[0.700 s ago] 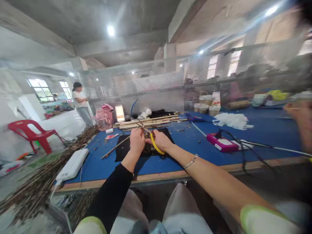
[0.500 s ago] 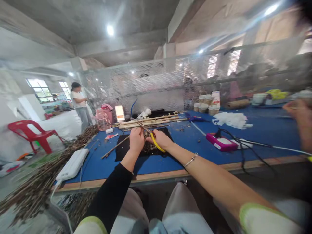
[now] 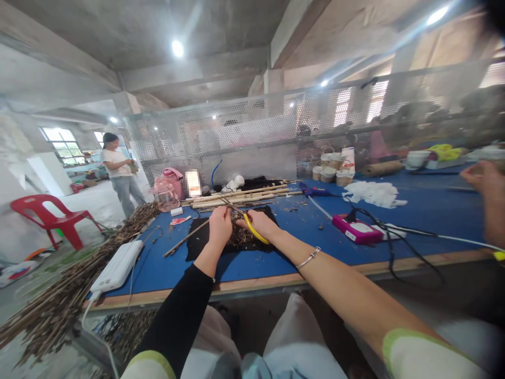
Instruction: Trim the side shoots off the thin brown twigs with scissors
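My right hand [image 3: 259,223] is closed on yellow-handled scissors [image 3: 254,231], whose blades point up and left past my left hand. My left hand [image 3: 221,225] is closed round a thin brown stick [image 3: 185,239] that slants down to the left over the table. The blades lie close to the stick's upper part; whether they touch it cannot be made out. Beneath both hands, a black cloth [image 3: 197,245] carries a heap of dry brown plant bits [image 3: 240,238].
Pale sticks [image 3: 244,197] lie across the back of the blue table [image 3: 300,252]. A power strip [image 3: 118,266] and bundled dry stalks [image 3: 79,279] are at left. Right are a purple box [image 3: 357,230], black cables, white fluff [image 3: 374,195] and another person's hand [image 3: 487,181].
My hands, the scissors and the stick have hardly moved. The standing person at the back left has shifted slightly left and moved their arms.
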The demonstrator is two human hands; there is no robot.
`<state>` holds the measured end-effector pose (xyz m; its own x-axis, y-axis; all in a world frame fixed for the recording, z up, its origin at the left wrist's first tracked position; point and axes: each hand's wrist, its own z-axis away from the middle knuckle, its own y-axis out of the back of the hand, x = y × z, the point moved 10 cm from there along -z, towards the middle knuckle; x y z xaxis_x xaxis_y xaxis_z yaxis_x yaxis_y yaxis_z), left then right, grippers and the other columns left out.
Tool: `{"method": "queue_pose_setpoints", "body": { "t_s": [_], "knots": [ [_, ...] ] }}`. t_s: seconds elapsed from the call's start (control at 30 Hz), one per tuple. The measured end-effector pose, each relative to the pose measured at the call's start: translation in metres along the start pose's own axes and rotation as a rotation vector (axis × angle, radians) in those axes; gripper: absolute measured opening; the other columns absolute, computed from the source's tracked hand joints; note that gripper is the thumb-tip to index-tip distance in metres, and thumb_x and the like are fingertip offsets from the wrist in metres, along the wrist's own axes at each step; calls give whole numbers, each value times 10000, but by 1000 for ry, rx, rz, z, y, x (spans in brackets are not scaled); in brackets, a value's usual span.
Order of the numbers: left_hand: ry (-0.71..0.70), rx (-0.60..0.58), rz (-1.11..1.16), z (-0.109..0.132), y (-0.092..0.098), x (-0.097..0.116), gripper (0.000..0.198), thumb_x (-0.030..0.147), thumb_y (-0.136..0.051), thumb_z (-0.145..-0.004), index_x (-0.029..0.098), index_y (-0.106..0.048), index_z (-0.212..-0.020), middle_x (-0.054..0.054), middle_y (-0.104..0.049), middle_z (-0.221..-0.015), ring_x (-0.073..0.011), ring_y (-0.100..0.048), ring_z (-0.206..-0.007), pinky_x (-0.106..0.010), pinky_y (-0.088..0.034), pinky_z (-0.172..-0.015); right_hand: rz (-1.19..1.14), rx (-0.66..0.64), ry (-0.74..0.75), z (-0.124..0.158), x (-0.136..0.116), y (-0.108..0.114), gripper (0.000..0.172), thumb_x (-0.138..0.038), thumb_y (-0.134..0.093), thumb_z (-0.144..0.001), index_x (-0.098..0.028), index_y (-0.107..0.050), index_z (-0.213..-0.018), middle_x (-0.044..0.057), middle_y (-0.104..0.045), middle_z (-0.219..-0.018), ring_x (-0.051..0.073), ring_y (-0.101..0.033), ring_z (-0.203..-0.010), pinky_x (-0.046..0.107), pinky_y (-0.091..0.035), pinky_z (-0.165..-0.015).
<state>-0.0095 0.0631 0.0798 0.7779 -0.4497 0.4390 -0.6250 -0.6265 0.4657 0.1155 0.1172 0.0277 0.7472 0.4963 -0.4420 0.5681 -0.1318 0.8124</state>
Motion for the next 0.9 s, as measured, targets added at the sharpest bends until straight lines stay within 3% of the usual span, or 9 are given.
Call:
{"method": "queue_pose_setpoints", "body": {
  "t_s": [0.17, 0.37, 0.53, 0.77, 0.9],
  "knots": [
    [70, -62, 88, -1, -4, -7, 267, 243, -359, -849, 147, -608, -834, -68, -634, -812, -165, -550, -773, -278, -416, -730, -76, -48, 78, 1, -10, -2, 438, -593, -466, -748, -158, -518, -762, 17, -569, -672, 114, -482, -583, 204, -316, -530],
    [-57, -107, 16, 0, -9, 4, 218, 199, -402, -822, 159, -615, -844, -74, -634, -860, -183, -546, -847, -296, -415, -769, 2, -12, 66, 4, -12, 4, 511, -580, -573, -678, -169, -460, -959, 48, -588, -776, 168, -559, -679, 219, -321, -557],
    [-73, -94, 2, 0, -9, 3, 220, 205, -398, -828, 154, -612, -833, -86, -634, -910, -181, -541, -889, -297, -408, -810, 90, 2, 53, 2, -7, 4, 508, -630, -527, -684, -174, -487, -905, 77, -613, -785, 206, -581, -721, 236, -321, -561],
    [-92, -124, -84, 1, -11, 1, 257, 260, -397, -836, 162, -625, -771, -71, -636, -803, -176, -536, -818, -291, -411, -758, 67, 27, 30, 1, 0, 7, 450, -612, -516, -704, -179, -524, -827, 50, -605, -726, 158, -555, -643, 214, -303, -536],
    [-20, -174, -79, -3, -12, -20, 232, 345, -508, -773, 183, -663, -832, -64, -660, -840, -187, -558, -828, -305, -412, -787, 2, 94, 13, 1, 11, 22, 417, -588, -484, -739, -182, -517, -829, 35, -597, -726, 144, -532, -636, 211, -312, -547]
  ]
}}
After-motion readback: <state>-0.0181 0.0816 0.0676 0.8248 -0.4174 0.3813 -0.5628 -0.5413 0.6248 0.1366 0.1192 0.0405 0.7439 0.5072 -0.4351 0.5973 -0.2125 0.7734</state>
